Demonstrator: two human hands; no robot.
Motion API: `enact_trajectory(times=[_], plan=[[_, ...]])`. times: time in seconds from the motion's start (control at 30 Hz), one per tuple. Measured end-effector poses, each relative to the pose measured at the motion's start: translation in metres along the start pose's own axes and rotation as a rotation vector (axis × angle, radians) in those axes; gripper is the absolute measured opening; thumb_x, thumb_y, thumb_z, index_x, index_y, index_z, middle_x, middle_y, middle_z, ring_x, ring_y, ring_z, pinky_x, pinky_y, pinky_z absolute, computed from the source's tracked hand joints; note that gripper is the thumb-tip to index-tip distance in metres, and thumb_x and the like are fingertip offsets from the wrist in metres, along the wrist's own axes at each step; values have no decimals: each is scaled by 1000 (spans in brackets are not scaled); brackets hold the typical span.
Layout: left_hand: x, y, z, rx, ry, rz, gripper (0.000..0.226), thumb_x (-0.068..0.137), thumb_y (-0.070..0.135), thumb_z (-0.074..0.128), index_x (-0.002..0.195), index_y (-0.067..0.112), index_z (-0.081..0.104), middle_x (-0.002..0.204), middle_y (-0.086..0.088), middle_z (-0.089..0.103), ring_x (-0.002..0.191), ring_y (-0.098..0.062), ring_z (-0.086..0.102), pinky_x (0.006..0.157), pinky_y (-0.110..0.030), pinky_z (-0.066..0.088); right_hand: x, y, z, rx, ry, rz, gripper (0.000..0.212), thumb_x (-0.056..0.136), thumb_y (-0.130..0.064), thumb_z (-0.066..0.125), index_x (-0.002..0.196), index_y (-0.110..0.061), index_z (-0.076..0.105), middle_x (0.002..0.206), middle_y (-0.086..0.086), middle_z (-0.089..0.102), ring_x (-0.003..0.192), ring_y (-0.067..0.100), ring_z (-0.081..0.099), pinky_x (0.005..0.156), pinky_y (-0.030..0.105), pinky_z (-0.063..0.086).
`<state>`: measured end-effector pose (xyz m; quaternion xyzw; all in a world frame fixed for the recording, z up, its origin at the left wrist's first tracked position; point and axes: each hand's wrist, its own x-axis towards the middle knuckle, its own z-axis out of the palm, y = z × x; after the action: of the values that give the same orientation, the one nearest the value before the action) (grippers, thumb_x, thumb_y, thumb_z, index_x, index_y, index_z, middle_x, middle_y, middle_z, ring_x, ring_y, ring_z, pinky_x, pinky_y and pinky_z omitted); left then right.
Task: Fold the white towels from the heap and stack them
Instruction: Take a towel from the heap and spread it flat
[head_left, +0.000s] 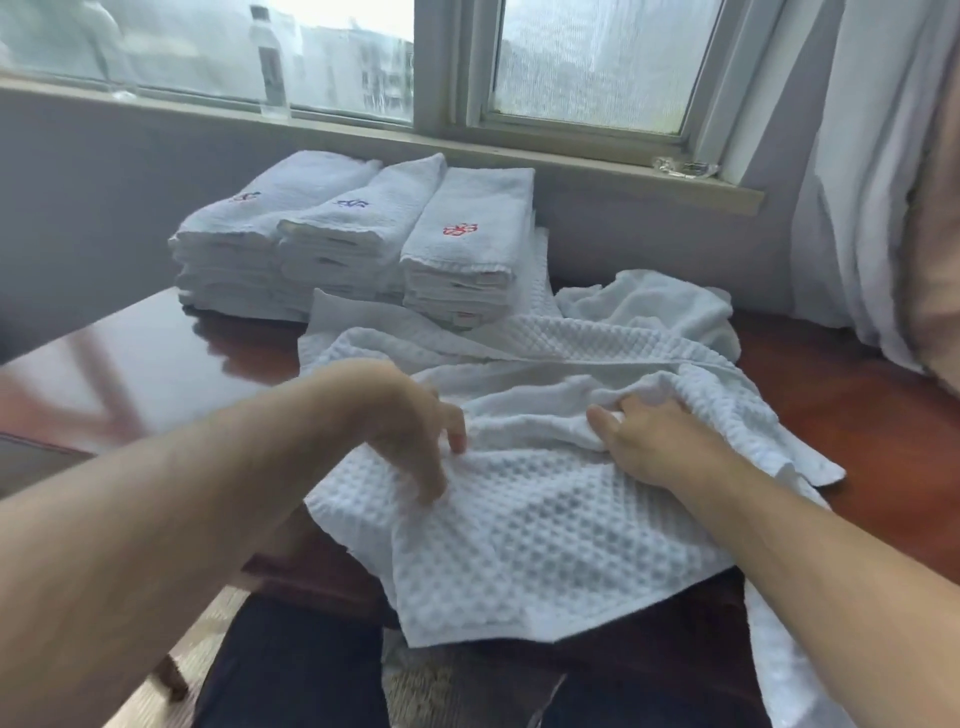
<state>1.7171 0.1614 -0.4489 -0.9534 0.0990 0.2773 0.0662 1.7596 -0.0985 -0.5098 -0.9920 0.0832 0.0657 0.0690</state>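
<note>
A white waffle-weave towel lies rumpled across the near edge of the dark wooden table, its front hanging over my lap. My left hand hovers over its left part with fingers curled loosely downward, fingertips touching the cloth. My right hand grips a bunched fold of the towel at the middle right. More unfolded white towels form a heap behind it. Three stacks of folded white towels with embroidered marks stand side by side at the back of the table.
A window sill runs along the wall behind the stacks, with a clear bottle on it. A pale curtain hangs at the right. My dark-trousered legs are below the table edge.
</note>
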Motion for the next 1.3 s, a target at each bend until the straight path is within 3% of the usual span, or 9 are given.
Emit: enact_trajectory(times=[0.23,0.4,0.5,0.7,0.9,1.0,1.1,1.2,1.3], plan=[[8,14,23,27,423,-174,39,101,37,37,128,20,60,138,-10,55,123,-32,48,103,-45,39,-1,-26,-5,-168,35,-105,75,98,-70,14,139,-25,57,144,7,57,129,31,51,94,43,38],[33,25,43,-328,247,-453,102,86,85,26,160,15,12,166,-20,5,150,-48,11,108,-78,14,-19,-42,3,-184,116,-288,70,96,-72,12,134,-35,58,133,6,64,123,31,56,86,43,36],[47,9,48,-389,295,-477,111,75,95,14,160,24,-2,165,-24,-8,150,-49,-4,100,-85,-3,-37,-62,15,-175,254,-466,57,101,-63,18,122,-25,56,119,13,67,109,36,60,78,45,38],[65,-33,76,-229,536,-111,105,81,83,6,161,16,2,169,-4,-2,154,-19,-12,119,-60,-12,-26,-54,14,-46,241,-404,33,103,-37,33,91,-19,58,114,4,67,106,30,58,79,37,37],[62,-42,80,-156,425,122,89,71,91,4,151,56,-11,168,6,-15,154,-20,-17,118,-60,-13,18,54,-32,134,115,-242,15,91,-34,64,76,-34,64,76,-15,65,78,11,60,60,14,34],[55,-38,69,-110,334,137,76,83,85,14,151,58,-9,167,5,-16,154,-23,-16,119,-61,-9,27,99,-53,-92,30,-36,26,89,-57,59,85,-33,67,90,-3,69,79,14,62,68,28,45],[51,-15,46,-48,365,43,60,96,60,31,154,45,21,167,-5,11,153,-29,9,120,-60,5,21,100,-61,-406,-165,69,44,102,-50,50,133,-22,61,129,7,65,116,24,61,93,30,46],[57,41,32,-118,642,153,46,99,40,32,140,25,44,148,-7,44,136,-28,38,111,-46,30,8,64,-57,-514,-157,-32,35,105,-30,46,129,-11,64,131,8,65,121,25,60,84,26,44],[70,93,35,-301,630,311,52,102,52,30,149,31,36,160,-1,33,145,-26,30,118,-47,24,-4,51,-53,-482,-27,-206,34,100,-38,51,119,-16,69,123,4,69,112,23,63,85,27,44]])
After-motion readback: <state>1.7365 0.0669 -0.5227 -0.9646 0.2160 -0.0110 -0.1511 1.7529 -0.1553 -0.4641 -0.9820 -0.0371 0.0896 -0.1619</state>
